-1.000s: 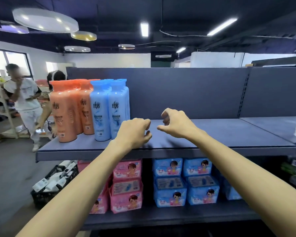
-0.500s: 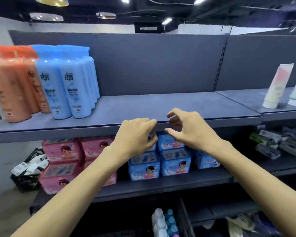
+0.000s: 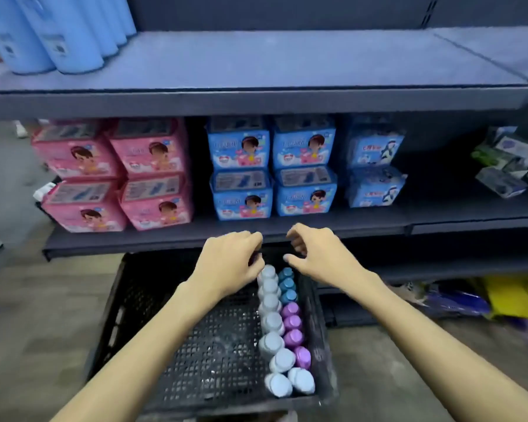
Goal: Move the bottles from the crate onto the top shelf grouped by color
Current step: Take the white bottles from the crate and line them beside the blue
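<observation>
**Hands drop from shelf edge to crate**

Both hands have come down from the front edge of the top shelf (image 3: 256, 65) and now hang over the far end of the black crate (image 3: 141, 300) on the floor; the view has tipped down with them.

The left hand (image 3: 229, 263) has its fingers curled, with a small dark purple shape at the fingertips; I cannot tell whether it grips anything. The right hand (image 3: 322, 257) is loosely bent, thumb and fingers apart, with nothing between them.

Bottles stand in two rows along the crate's right wall: white-capped bottles (image 3: 270, 303) in the inner row, teal-capped bottles (image 3: 287, 284) and purple-capped bottles (image 3: 292, 322) beside them.

On the top shelf, tall blue bottles (image 3: 73, 35) stand at the left. On the shelf below it sit pink packs (image 3: 147, 153) and blue packs (image 3: 241, 153), stacked two high.
</observation>
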Available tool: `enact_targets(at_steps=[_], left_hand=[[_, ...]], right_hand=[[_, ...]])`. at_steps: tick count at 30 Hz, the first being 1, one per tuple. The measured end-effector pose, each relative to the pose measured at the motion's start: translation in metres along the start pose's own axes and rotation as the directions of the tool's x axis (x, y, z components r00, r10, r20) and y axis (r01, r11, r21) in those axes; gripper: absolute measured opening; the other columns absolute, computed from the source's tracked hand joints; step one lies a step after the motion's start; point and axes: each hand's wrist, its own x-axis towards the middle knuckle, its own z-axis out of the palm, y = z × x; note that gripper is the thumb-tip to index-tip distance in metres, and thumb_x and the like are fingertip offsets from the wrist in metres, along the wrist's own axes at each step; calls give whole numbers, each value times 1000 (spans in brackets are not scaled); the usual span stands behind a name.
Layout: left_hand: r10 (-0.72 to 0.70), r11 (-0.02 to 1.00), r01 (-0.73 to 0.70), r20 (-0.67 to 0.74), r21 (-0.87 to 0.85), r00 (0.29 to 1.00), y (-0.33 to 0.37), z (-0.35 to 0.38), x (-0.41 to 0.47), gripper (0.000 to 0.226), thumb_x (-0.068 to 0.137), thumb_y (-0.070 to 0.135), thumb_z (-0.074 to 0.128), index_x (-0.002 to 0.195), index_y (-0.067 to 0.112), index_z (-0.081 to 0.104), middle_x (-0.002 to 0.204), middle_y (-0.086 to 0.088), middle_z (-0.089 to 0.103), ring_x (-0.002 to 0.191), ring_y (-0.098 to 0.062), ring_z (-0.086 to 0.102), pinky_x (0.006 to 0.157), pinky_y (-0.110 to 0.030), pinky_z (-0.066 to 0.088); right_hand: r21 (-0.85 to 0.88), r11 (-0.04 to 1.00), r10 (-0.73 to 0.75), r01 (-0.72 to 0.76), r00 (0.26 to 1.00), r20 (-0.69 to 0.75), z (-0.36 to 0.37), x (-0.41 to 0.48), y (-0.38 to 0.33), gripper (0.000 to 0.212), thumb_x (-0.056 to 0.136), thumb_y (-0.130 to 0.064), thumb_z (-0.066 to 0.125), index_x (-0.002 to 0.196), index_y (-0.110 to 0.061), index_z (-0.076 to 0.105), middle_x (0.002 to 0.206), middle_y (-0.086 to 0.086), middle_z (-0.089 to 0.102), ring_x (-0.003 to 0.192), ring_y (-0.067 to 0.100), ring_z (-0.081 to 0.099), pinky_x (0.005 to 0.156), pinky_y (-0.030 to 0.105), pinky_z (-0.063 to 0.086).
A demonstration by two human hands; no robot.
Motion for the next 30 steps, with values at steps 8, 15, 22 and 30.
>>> enact_targets(at_steps=[8, 15, 22, 30], left_hand=[[-138, 983, 167, 293, -75, 946, 7, 88, -81, 28, 82, 43, 36, 90, 21, 52, 83, 3, 60, 81, -24, 61, 61, -37, 48], [-143, 967, 221, 440, -130, 887, 5, 133, -109, 19, 85, 34, 44, 94, 20, 51, 91, 0, 62, 85, -28, 61, 66, -39, 49], [-73, 971, 188, 562, -149, 824, 12, 163, -131, 14, 84, 27, 53, 96, 19, 52, 103, -5, 65, 96, -31, 62, 68, -37, 44], [107, 957, 115, 693, -265, 713, 25, 193, -137, 23, 77, 22, 68, 97, 30, 59, 102, 0, 64, 96, -27, 64, 74, -35, 51]], right_hand=[[-6, 983, 178, -184, 940, 290, 113, -49, 29, 33, 82, -31, 68, 112, -20, 59, 100, 2, 72, 96, 26, 66, 84, 37, 53], [-91, 958, 287, -273, 877, 385, 155, -63, 38, 33, 86, -28, 66, 115, -15, 56, 107, 6, 67, 101, 29, 62, 86, 36, 49], [-211, 940, 339, -269, 814, 471, 175, -84, 47, 33, 87, -25, 66, 116, -14, 55, 116, 11, 63, 108, 35, 58, 86, 37, 46], [-195, 929, 370, -315, 789, 490, 180, -92, 54, 36, 85, -24, 63, 119, -13, 55, 117, 14, 63, 107, 38, 59, 89, 40, 50]])
